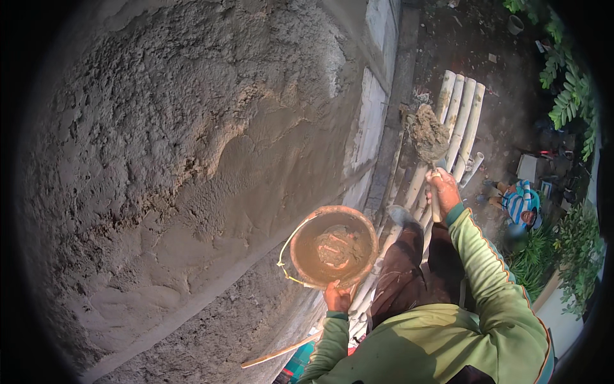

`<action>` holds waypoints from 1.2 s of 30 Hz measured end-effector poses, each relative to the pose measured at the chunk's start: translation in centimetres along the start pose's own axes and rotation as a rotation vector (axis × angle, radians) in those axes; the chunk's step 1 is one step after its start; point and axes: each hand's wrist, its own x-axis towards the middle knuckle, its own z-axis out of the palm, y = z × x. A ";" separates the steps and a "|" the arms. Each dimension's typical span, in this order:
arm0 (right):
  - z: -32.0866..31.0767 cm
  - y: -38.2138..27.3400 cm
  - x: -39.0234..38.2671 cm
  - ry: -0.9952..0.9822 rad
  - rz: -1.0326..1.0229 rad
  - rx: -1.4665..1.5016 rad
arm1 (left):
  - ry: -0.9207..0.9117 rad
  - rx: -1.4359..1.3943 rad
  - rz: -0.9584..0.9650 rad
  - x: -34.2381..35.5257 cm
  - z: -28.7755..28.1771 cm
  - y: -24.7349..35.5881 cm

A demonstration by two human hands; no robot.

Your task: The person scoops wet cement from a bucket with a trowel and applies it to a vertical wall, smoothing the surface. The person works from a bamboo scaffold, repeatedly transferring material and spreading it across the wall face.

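Note:
My left hand [337, 297] grips the near rim of a round orange-brown bucket [301, 249], its fingers closed around the edge. Some grey wet mortar [342, 246] lies in the bottom of that bucket, and a pale wire handle [281, 264] hangs over its left side. Out to the right, my right hand [444, 187] is wrapped round the handle of a trowel [435, 203]. A heap of mortar [428, 133] covers most of the trowel's blade. To the left rises a wall [160, 160] coated in rough and partly smoothed mortar.
I stand on several bamboo poles [474, 118] laid side by side, high above the ground [460, 38]. Below on the right, a person in a striped blue shirt [519, 203] sits near green plants [569, 96]. Another pole [281, 354] slants at the lower middle.

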 end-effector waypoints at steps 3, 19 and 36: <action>-3.1 1.6 8.8 0.298 -0.165 -0.052 | -0.015 -0.047 -0.011 -1.8 -7.0 -1.6; 23.3 5.5 14.7 -0.270 -0.103 -0.074 | 0.219 1.157 0.425 -2.7 -5.8 -11.5; 12.3 -0.9 -3.8 -0.488 -0.603 -1.939 | -0.334 0.473 0.232 -3.2 16.9 6.1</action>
